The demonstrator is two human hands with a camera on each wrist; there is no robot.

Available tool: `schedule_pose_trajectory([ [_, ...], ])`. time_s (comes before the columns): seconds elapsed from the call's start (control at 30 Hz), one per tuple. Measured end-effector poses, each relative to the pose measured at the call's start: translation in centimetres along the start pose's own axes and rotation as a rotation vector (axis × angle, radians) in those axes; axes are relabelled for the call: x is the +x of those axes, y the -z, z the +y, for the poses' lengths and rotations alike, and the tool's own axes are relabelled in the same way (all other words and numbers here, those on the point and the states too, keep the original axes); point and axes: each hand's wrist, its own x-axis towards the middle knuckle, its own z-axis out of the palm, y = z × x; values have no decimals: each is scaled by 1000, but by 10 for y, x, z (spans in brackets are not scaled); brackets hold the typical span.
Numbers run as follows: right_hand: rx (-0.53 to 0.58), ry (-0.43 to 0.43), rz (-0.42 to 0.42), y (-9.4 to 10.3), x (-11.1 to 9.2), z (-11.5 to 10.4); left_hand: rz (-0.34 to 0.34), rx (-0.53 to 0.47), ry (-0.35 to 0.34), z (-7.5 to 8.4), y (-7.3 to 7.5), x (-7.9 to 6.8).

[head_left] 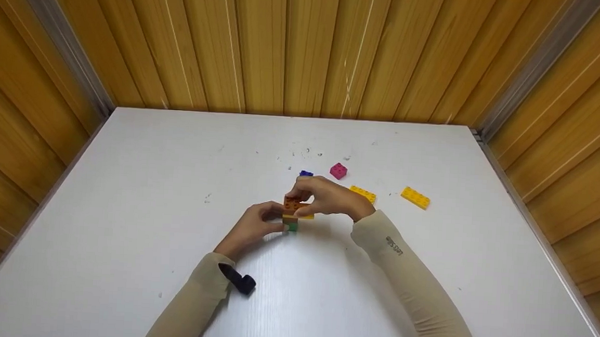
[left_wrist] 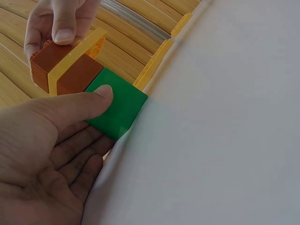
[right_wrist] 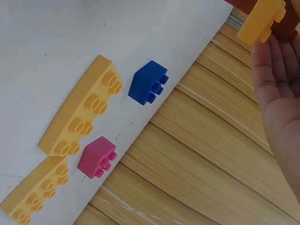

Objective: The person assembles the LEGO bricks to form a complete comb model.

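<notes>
A small stack of toy building bricks stands on the white table between the hands. At its base is a green brick [left_wrist: 123,105], with a brown brick [left_wrist: 80,75] above it. A thin yellow brick [left_wrist: 53,79] comes over that and juts out to one side. Another brown brick [left_wrist: 42,64] tops the stack, its studs facing up. My left hand [head_left: 251,227] holds the stack low down, thumb flat on the green brick and fingers behind. From above, my right hand [head_left: 327,197] pinches the top brown brick between thumb and fingers.
Beyond the right hand lie a blue brick [right_wrist: 148,82], a pink brick [right_wrist: 97,157] and two long yellow bricks, one nearer [head_left: 363,193] and one farther right [head_left: 415,197]. Wood-patterned panels [head_left: 307,49] rise along the table's back and sides. A black strap [head_left: 237,279] circles the left wrist.
</notes>
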Motion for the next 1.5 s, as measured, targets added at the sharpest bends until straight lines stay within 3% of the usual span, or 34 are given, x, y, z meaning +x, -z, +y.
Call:
schedule_pose_trajectory([
  [0.43,5,6,-18,2,0,-1,-1,46,-32,-1,1,1],
  [0.73,-39,71,-32,5,-2,-1,12,39,14,-1,0,3],
  [1.03,-36,79,-53,10,-5,2,10,46,34,0,0,2],
  [1.5,-40,-45,-11,20,-16,14,-6,19,60,0,0,-1],
])
